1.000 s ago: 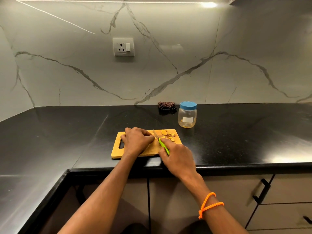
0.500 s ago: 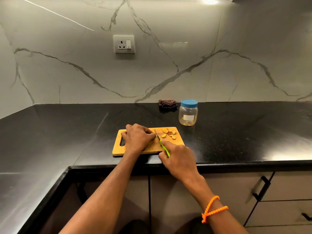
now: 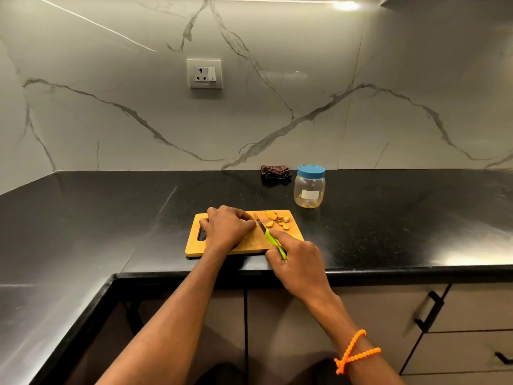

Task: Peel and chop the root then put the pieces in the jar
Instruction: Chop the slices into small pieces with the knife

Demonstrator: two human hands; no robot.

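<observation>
On the wooden cutting board (image 3: 222,247), head view, the left hand (image 3: 226,229) sat curled over the root, which stayed hidden under its fingers. The right hand (image 3: 298,263) gripped the green-handled knife (image 3: 273,243), blade just beside those knuckles. Compared with half a second before, little had shifted: chopping went on. Cut pieces (image 3: 277,219) lay piled near the board's far corner; the jar (image 3: 309,187) stood capped behind.

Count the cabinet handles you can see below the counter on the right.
2. One black handle sits on the cabinet door just under the counter edge; a second handle shows on a drawer lower right, cut off by the frame edge. Others may be out of view.
</observation>
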